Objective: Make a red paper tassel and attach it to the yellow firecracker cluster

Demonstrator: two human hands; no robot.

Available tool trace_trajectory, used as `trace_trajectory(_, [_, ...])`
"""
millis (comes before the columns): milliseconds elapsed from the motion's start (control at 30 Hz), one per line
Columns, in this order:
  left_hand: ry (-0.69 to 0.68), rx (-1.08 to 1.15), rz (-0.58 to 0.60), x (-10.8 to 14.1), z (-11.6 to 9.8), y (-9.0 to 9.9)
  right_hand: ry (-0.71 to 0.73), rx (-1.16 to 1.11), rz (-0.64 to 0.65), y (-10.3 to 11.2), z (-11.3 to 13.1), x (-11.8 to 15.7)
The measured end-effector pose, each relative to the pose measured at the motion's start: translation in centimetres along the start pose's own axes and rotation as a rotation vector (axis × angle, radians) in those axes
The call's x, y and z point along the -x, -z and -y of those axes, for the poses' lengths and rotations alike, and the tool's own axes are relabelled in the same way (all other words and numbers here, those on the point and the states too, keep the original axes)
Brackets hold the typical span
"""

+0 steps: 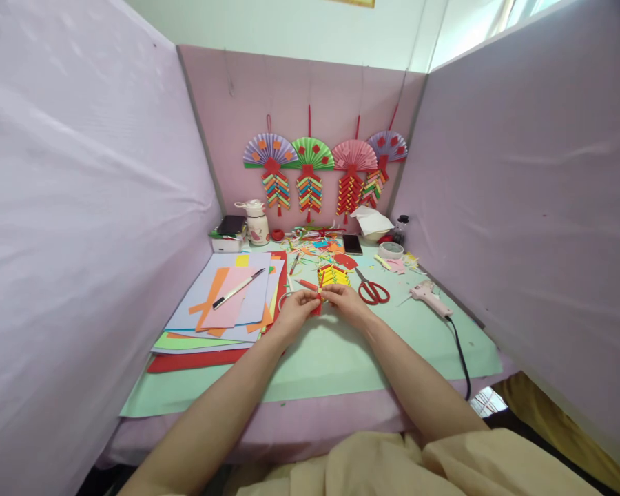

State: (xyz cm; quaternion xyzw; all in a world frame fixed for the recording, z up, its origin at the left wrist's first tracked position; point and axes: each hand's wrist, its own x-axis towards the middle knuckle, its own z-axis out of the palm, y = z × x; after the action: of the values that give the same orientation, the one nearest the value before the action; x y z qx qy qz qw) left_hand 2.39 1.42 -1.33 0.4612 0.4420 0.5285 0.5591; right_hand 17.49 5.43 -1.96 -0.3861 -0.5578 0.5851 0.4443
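Observation:
Both hands meet over the middle of the green table cover. My left hand (302,307) pinches a small red paper piece (317,308) from the left, and my right hand (346,301) holds it from the right. A pale band shows near the fingertips at its top. Just behind the hands lies a yellow and green woven paper piece (333,275) with red along its edge. Red-handled scissors (373,292) rest to the right of my right hand. The fingers partly hide the held paper.
Stacked coloured sheets (232,296) with a pen (238,288) lie at left. A glue gun (430,297) with a black cord is at right. Paper scraps, a phone (352,244), a tape roll (390,251) and a bottle (258,226) line the back, below hanging fans (313,153).

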Motion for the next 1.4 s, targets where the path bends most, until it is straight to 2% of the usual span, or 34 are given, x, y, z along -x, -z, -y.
trace_trajectory(333, [-0.082, -0.125, 0.004, 0.3, -0.2, -0.1, 0.046, 0.035, -0.031, -0.1, 0.6, 0.5])
trace_trajectory(533, [-0.104, -0.064, -0.051, 0.2, -0.3, -0.1, 0.058, 0.117, -0.005, 0.0, 1.0, 0.6])
trace_trajectory(600, [-0.077, -0.022, -0.105, 0.1, -0.5, -0.1, 0.133, 0.246, -0.102, 0.6, 1.0, 0.2])
trace_trajectory(733, [0.024, 0.065, -0.178, 0.0, -0.9, 0.1, 0.273, 0.532, -0.404, 2.8, 0.8, -0.5])
trace_trajectory(867, [0.077, 0.060, -0.133, 0.1, -0.8, 0.2, 0.264, 0.693, -0.504, 4.6, 0.3, -0.7])
trace_trajectory(1033, [0.111, 0.076, -0.097, 0.1, -0.7, 0.1, 0.094, 1.253, -0.413, 4.7, -0.2, -0.2])
trace_trajectory(1100, [0.141, 0.101, -0.071, 0.3, -0.9, 0.0, 0.065, 1.348, -0.385, 4.5, -0.1, 0.0])
trace_trajectory(1267, [0.267, 0.140, 0.063, 0.8, -1.0, -0.2, 0.003, 1.402, -0.350, 4.2, 0.4, 0.2])
trace_trajectory(1400, [0.279, 0.154, 0.071, 0.8, -1.0, -0.1, 0.037, 1.289, -0.415, 4.2, 0.8, 0.2])
